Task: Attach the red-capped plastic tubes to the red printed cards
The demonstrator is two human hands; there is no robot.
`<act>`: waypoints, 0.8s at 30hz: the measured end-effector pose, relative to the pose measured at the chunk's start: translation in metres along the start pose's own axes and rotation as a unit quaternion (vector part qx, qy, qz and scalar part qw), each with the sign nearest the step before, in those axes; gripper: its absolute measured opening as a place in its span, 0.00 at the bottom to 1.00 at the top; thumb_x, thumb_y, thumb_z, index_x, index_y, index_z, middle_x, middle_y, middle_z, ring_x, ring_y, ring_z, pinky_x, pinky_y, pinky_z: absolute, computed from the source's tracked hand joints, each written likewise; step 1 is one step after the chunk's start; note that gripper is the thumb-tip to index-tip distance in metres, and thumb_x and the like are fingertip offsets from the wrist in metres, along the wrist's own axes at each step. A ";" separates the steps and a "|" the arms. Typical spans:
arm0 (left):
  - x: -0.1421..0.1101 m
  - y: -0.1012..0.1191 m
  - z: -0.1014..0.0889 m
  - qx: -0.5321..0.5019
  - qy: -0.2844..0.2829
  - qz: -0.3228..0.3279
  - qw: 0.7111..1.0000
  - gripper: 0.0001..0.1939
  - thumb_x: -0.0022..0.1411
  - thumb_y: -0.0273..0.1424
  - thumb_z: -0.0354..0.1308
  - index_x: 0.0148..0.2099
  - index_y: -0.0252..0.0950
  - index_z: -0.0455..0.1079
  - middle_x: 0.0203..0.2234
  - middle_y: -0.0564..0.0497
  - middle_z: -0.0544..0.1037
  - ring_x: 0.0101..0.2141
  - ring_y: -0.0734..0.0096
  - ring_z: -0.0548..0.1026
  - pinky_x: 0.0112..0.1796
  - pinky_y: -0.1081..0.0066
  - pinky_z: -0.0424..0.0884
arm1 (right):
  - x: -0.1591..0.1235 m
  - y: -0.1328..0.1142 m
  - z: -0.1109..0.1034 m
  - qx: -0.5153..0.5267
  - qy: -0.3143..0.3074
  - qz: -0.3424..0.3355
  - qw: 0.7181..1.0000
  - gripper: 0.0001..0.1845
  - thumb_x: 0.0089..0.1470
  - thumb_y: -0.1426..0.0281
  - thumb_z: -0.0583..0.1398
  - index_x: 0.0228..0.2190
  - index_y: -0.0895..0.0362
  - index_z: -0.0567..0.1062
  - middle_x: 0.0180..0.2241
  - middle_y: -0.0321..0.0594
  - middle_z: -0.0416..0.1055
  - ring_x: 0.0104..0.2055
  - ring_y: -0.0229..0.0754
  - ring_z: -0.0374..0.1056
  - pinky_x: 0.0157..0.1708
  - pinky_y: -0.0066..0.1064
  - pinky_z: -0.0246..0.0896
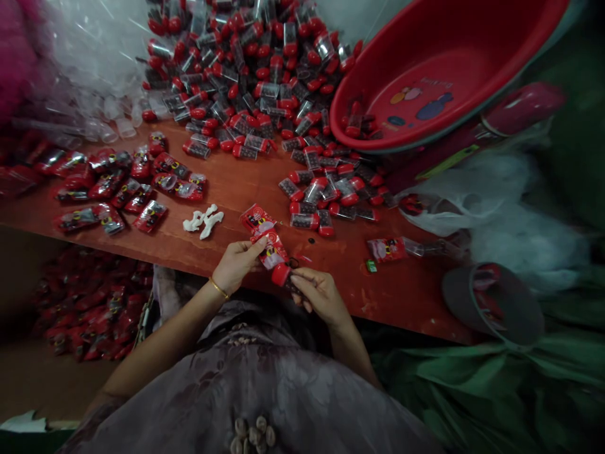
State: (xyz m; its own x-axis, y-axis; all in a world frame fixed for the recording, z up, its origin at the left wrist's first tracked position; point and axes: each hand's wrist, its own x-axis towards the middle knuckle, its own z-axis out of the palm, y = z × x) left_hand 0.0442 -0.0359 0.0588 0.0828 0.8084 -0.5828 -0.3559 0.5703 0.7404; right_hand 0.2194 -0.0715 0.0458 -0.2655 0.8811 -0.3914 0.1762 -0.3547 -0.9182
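At the near edge of the table (406, 302), we pinch a red printed packet (273, 253) in our left hand (235, 267) and grip a red-capped tube (280, 273) in our right hand (322, 295), angled inward, seemingly to keep both steady.

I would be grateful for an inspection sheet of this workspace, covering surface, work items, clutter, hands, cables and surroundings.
Surface: reddish-brown tabletop, with a small dark spot near the hands.
Work items: red printed packets and a red-capped tube, held end to end.
Clutter: heaped capped tubes, packets at the left, white scraps, small green piece.
Hands: left hand pinches the packets; right hand grips the tube.
Cables: nothing seen.
Surroundings: red basin, grey container, clear plastic bags; a red heap below the table's left side.
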 end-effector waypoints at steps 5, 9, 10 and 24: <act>-0.004 -0.009 0.002 0.027 -0.060 0.033 0.997 0.25 0.34 0.45 0.70 0.31 0.30 0.76 0.24 0.49 0.79 0.24 0.74 0.73 0.29 0.73 0.70 | 0.000 0.001 0.002 0.015 0.019 -0.022 0.999 0.20 0.48 0.55 0.57 0.32 0.60 0.75 0.13 0.30 0.63 0.10 0.27 0.52 0.10 0.19 0.45; -0.001 -0.009 -0.001 0.006 -0.004 0.031 0.999 0.25 0.30 0.45 0.71 0.29 0.30 0.75 0.22 0.52 0.77 0.23 0.76 0.72 0.27 0.75 0.70 | -0.003 0.002 -0.001 0.022 0.010 -0.024 0.999 0.20 0.49 0.55 0.57 0.32 0.60 0.75 0.13 0.30 0.64 0.10 0.27 0.51 0.10 0.20 0.44; 0.001 -0.008 -0.002 -0.003 0.004 0.021 1.000 0.25 0.30 0.45 0.71 0.28 0.30 0.75 0.22 0.52 0.77 0.23 0.76 0.72 0.27 0.75 0.70 | -0.003 0.003 -0.001 0.020 0.005 -0.024 0.999 0.20 0.48 0.55 0.58 0.32 0.60 0.75 0.13 0.30 0.64 0.10 0.27 0.51 0.10 0.20 0.44; -0.001 0.005 -0.002 0.000 -0.074 0.023 0.997 0.21 0.34 0.44 0.71 0.23 0.30 0.74 0.15 0.53 0.73 0.21 0.77 0.70 0.27 0.75 0.67 | 0.002 0.002 -0.002 0.042 -0.050 0.022 0.998 0.19 0.48 0.55 0.57 0.21 0.59 0.70 0.11 0.30 0.63 0.08 0.26 0.48 0.08 0.19 0.40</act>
State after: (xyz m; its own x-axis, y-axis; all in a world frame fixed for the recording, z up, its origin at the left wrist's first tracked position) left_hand 0.0404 -0.0341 0.0618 0.2028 0.8467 -0.4919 -0.3617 0.5316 0.7659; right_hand 0.2216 -0.0700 0.0434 -0.3532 0.8302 -0.4314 0.1107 -0.4208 -0.9004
